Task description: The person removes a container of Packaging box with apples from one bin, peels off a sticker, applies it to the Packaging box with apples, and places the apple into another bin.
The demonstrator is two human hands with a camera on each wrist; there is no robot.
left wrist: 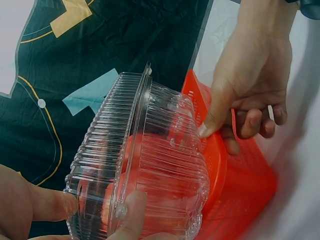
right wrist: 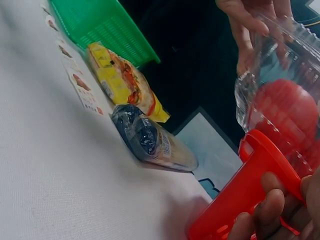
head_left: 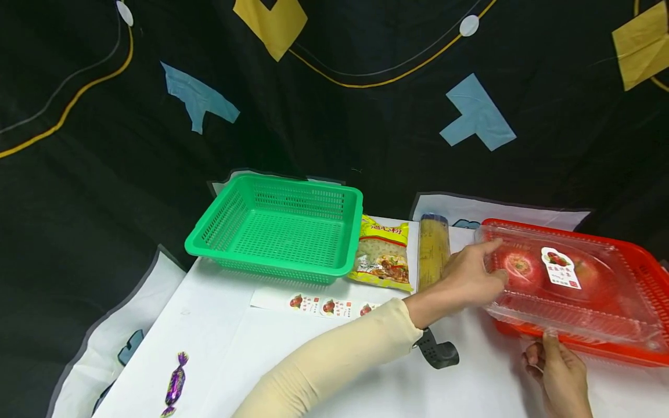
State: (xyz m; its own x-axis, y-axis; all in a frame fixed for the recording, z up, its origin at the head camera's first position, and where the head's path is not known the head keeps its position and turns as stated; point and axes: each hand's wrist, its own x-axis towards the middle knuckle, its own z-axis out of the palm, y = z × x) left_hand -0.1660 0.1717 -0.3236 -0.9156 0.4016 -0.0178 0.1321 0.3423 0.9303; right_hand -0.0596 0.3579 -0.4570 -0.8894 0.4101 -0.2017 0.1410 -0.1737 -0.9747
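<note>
Left hand (head_left: 467, 277) fingers clamp clear apple box (head_left: 569, 284) end; right hand (head_left: 559, 371) fingers curl on red basket (head_left: 648, 261) rim. Box thin, slippery, crushable; grip the ends.

Two baskets are counted — one green basket (head_left: 277, 229) and one red basket (head_left: 645, 261). One clear clamshell box (head_left: 569, 284) with apples, one yellow packet (head_left: 381, 252), one tube of noodles (head_left: 432, 251), one wrapped candy (head_left: 175, 384) and one sticker strip (head_left: 319, 303) are seen — two hands too.

Our left hand (left wrist: 30, 210) pinches the clear clamshell (left wrist: 145, 165) between thumb and fingers. Beyond its fingertips, our right hand (left wrist: 255, 75) grips the red basket (left wrist: 235, 185) rim.
</note>
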